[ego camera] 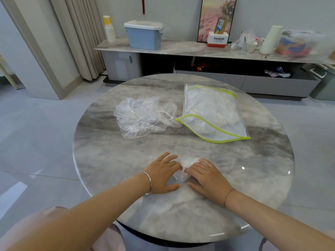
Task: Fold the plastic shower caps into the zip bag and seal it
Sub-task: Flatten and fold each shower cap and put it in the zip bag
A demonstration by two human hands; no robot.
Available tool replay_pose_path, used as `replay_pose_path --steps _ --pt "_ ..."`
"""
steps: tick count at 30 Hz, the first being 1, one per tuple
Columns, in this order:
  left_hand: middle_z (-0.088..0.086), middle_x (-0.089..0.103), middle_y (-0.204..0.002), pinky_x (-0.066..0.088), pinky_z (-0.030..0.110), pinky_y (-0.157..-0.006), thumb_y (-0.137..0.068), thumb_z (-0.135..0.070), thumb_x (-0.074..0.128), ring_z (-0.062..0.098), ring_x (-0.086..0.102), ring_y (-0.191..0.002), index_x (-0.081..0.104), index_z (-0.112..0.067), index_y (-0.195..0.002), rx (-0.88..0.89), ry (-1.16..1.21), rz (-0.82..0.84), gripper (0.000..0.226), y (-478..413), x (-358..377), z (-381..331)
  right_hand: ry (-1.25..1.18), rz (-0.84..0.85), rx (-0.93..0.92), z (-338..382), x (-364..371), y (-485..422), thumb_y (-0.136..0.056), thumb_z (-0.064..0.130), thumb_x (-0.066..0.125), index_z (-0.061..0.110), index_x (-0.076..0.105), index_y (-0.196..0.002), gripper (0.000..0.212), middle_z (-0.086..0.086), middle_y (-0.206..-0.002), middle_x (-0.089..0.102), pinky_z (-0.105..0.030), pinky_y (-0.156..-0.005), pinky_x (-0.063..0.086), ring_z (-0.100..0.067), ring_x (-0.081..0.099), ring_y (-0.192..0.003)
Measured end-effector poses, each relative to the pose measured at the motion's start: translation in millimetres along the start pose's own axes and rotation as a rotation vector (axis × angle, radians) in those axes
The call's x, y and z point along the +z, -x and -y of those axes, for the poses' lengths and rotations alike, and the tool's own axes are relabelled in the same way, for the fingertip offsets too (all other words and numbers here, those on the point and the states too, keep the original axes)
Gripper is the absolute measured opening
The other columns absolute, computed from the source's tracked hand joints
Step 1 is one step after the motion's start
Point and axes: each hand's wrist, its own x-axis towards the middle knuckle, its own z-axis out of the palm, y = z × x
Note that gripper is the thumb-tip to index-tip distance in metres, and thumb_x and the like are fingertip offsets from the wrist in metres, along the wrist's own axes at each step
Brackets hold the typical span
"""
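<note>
Setting: a home living room; a round marble table (181, 211) stands on a tiled floor (36, 142); a low media cabinet (199, 49) lines the wall; curtains (81, 33) and a framed picture (215, 13) confirm domestic use.

Left hand (163, 175) and right hand (206, 178) flat on a small shower cap (187, 163), zip bag (212, 113) beyond

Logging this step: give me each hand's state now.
Left hand: open, fingers flat against the shower cap.
Right hand: open, pressing the same cap.
</note>
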Motion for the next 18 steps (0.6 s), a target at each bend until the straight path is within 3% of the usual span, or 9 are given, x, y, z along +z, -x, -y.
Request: replay_pose_path --steps 2,4,8,10,15,18 --pt "-0.001 0.062 -0.103 0.016 0.030 -0.110 -0.082 -0.057 0.038 0.025 0.054 -0.115 0.061 -0.016 -0.105 -0.016 0.028 -0.005 0.053 -2.1 0.1 -2.1 -0.043 -0.035 0.048 2.5 -0.7 -2.3 -0.083 0.030 0.051 0.017 0.062 -0.086 0.018 0.006 -0.080 0.059 -0.022 -0.089 0.034 -0.010 0.049 -0.078" --pt "0.000 0.059 -0.097 0.028 0.031 -0.101 -0.080 -0.056 0.040 0.023 0.054 -0.103 0.060 -0.016 -0.103 -0.009 0.061 -0.048 0.051 -5.0 0.0 -4.1 -0.104 -0.030 0.111 3.5 -1.4 -3.0 -0.081 0.028 0.051 0.016 0.060 -0.079 0.016 0.006 -0.075 0.057 -0.018 -0.078 0.033 -0.010 0.043 -0.071" --pt "-0.003 0.053 -0.113 0.026 0.025 -0.101 -0.084 -0.045 0.055 0.017 0.043 -0.110 0.046 -0.022 -0.127 -0.110 0.091 -0.020 0.050 -7.6 -0.2 -6.0 -0.288 0.006 0.306 1.0 -4.9 -3.7 -0.081 0.033 0.050 0.019 0.060 -0.078 0.018 0.012 -0.073 0.057 -0.014 -0.074 0.032 -0.010 0.046 -0.069" --pt "-0.002 0.052 -0.112 0.026 0.025 -0.097 -0.086 -0.045 0.056 0.017 0.042 -0.109 0.045 -0.026 -0.129 -0.176 0.079 -0.002 0.048 -9.5 0.2 -5.5 -0.393 0.024 0.413 -0.5 -7.2 -4.7 -0.085 0.031 0.056 0.018 0.061 -0.079 0.015 0.011 -0.073 0.060 -0.013 -0.076 0.032 -0.011 0.049 -0.073" --pt "0.001 0.061 -0.098 0.037 0.027 -0.086 -0.090 -0.044 0.055 0.019 0.050 -0.099 0.065 -0.020 -0.102 -0.449 0.334 -0.065 0.028 -19.4 1.7 -11.8 -0.656 -0.034 0.619 2.5 -11.2 -9.5 -0.085 0.021 0.067 0.017 0.060 -0.074 0.013 0.008 -0.068 0.062 -0.016 -0.069 0.043 -0.007 0.059 -0.070" --pt "0.001 0.065 -0.088 0.040 0.026 -0.079 -0.088 -0.041 0.059 0.017 0.055 -0.092 0.070 -0.019 -0.085 -0.567 0.443 -0.083 0.025 -24.6 3.3 -13.4 -0.755 -0.038 0.759 6.4 -10.1 -14.0 -0.082 0.014 0.069 0.016 0.054 -0.074 0.018 0.008 -0.055 0.059 -0.012 -0.062 0.038 -0.001 0.052 -0.057"
